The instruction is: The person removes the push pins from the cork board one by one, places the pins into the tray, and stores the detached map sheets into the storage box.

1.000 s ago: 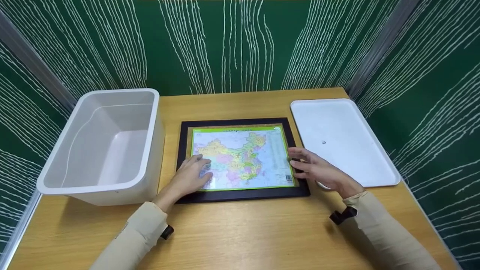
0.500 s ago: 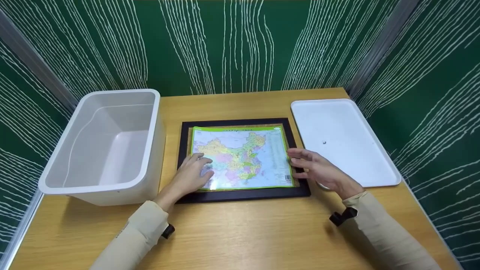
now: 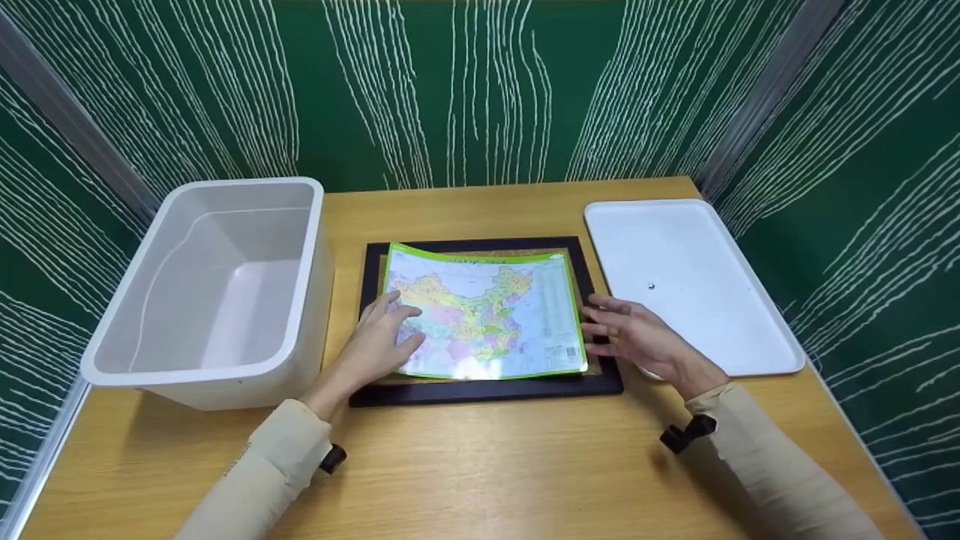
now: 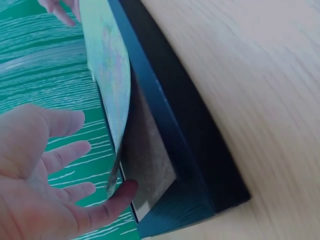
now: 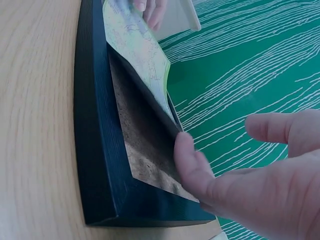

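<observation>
Head view shows a map sheet [image 3: 480, 304] with a bright green border lying over the middle of a black frame [image 3: 495, 390], the landmark for all places here. The sheet is bowed rather than flat: its far left corner rises over the frame's far bar, and in both wrist views its near edge stands off the brown board [image 5: 135, 135] inside the frame.

At the frame's left side, the left hand [image 3: 375, 337] reaches over the left part of the sheet, fingers spread and slightly bent, thumb well apart from them; it grips nothing. One fingertip comes close to the sheet's edge, though whether it touches cannot be told.

At the frame's right side, the right hand [image 3: 649, 345] holds its fingers apart and gently bent toward the sheet's right edge, with no grasp on anything. In the right wrist view one fingertip meets or nearly meets that edge.

To the left of the frame stands a deep white bin [image 3: 187, 375]; to its right lies a shallow white tray [image 3: 697, 300] bearing a small shiny object [image 3: 651, 286]. Bare wooden table [image 3: 480, 465] shows in front of the frame, and beyond it rises a green wall [image 3: 585, 67] marked with wavy white lines.
</observation>
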Demonstrator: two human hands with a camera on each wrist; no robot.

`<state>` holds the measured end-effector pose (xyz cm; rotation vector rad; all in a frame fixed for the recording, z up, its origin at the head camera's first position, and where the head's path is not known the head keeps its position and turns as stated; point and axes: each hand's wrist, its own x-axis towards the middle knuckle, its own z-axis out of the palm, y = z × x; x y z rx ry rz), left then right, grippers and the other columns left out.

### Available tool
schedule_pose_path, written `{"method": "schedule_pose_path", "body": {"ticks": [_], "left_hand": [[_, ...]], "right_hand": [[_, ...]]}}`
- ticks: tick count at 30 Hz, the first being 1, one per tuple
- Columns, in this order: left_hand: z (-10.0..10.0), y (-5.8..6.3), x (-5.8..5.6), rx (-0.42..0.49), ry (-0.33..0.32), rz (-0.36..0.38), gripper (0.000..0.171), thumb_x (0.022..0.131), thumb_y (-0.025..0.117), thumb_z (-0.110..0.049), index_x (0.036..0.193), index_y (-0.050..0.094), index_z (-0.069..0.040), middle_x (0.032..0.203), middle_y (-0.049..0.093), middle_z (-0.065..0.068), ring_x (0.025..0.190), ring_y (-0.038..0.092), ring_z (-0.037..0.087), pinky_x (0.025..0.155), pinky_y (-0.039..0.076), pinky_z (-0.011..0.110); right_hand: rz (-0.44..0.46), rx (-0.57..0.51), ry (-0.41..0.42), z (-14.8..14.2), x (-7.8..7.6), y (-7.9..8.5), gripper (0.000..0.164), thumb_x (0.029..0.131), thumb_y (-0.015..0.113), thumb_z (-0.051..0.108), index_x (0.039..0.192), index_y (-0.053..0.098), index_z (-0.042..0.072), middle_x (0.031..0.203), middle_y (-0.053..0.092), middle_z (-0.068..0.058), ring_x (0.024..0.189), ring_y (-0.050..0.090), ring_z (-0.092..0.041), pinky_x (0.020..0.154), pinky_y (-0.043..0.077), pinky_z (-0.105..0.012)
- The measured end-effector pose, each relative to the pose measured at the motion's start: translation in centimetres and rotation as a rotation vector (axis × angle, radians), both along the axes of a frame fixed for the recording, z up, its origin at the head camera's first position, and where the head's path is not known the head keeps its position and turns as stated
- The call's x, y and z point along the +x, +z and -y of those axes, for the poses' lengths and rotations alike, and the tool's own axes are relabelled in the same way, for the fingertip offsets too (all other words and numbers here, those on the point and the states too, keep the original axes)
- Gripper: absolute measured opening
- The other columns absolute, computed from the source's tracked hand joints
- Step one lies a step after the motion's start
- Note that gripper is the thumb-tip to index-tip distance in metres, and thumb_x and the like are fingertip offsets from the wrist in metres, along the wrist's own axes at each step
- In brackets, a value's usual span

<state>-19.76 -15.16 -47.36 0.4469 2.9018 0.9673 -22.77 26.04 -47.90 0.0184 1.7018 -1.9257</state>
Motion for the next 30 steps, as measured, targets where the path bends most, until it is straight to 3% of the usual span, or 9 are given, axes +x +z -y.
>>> {"method": "schedule_pose_path", "body": {"ticks": [5,9,13,17,22,26,30], "left_hand": [[0.2,0.3,0.0,0.033,0.008,-0.028,0.04,0.099,0.067,-0.024,0.133,0.064,-0.003,0.16,0.028,0.027,0.146,0.029,0.044,0.114,0.029,0.063],[0.1,0.4,0.2,0.042,0.023,-0.067,0.041,0.099,0.067,-0.024,0.135,0.063,-0.005,0.159,0.029,0.026,0.145,0.031,0.043,0.113,0.032,0.061],[0.0,0.2,0.3,0.069,0.054,-0.122,0.049,0.095,0.072,-0.018,0.141,0.058,-0.008,0.157,0.031,0.026,0.143,0.035,0.042,0.112,0.035,0.058],[-0.2,0.0,0.4,0.136,0.082,-0.143,0.071,0.09,0.076,-0.008,0.153,0.042,-0.003,0.156,0.029,0.028,0.14,0.039,0.041,0.111,0.038,0.053],[-0.3,0.1,0.3,0.186,0.165,-0.077,0.092,0.087,0.079,-0.007,0.159,0.022,0.003,0.155,0.03,0.029,0.135,0.044,0.039,0.111,0.039,0.051],[-0.4,0.3,0.3,0.211,0.211,-0.014,0.098,0.087,0.079,-0.009,0.16,0.016,0.004,0.154,0.033,0.03,0.133,0.045,0.039,0.111,0.039,0.051],[-0.3,0.3,0.3,0.245,0.236,0.045,0.106,0.088,0.077,-0.006,0.16,0.0,0.004,0.159,0.026,0.031,0.136,0.044,0.04,0.11,0.041,0.048]], "right_hand": [[0.001,0.025,0.041,0.4,0.0,-0.3,0.072,0.107,0.052,0.018,0.161,0.008,-0.003,0.13,0.057,-0.019,0.11,0.059,-0.025,0.096,0.051,-0.046],[-0.004,0.026,0.111,0.9,0.0,-0.5,0.063,0.107,0.052,0.018,0.16,0.022,0.0,0.112,0.065,-0.013,0.097,0.059,-0.023,0.09,0.054,-0.047],[-0.006,-0.006,0.146,1.1,0.2,-0.6,0.067,0.106,0.054,0.016,0.162,0.019,0.007,0.122,0.06,-0.017,0.1,0.062,-0.025,0.083,0.058,-0.044],[0.023,-0.059,0.14,1.2,0.5,-0.7,0.082,0.103,0.06,0.009,0.165,0.008,0.019,0.137,0.05,-0.022,0.11,0.063,-0.031,0.079,0.06,-0.044],[0.046,-0.098,0.13,1.3,0.6,-1.1,0.091,0.1,0.059,-0.004,0.164,0.004,0.029,0.145,0.043,-0.029,0.119,0.061,-0.042,0.084,0.059,-0.049],[0.06,-0.098,0.119,1.5,0.6,-1.4,0.094,0.099,0.055,-0.009,0.164,0.0,0.03,0.144,0.044,-0.032,0.121,0.06,-0.044,0.089,0.056,-0.051],[0.067,-0.072,0.1,1.6,0.8,-1.7,0.095,0.098,0.054,-0.01,0.164,-0.003,0.029,0.142,0.047,-0.032,0.12,0.061,-0.044,0.09,0.055,-0.053]]}}
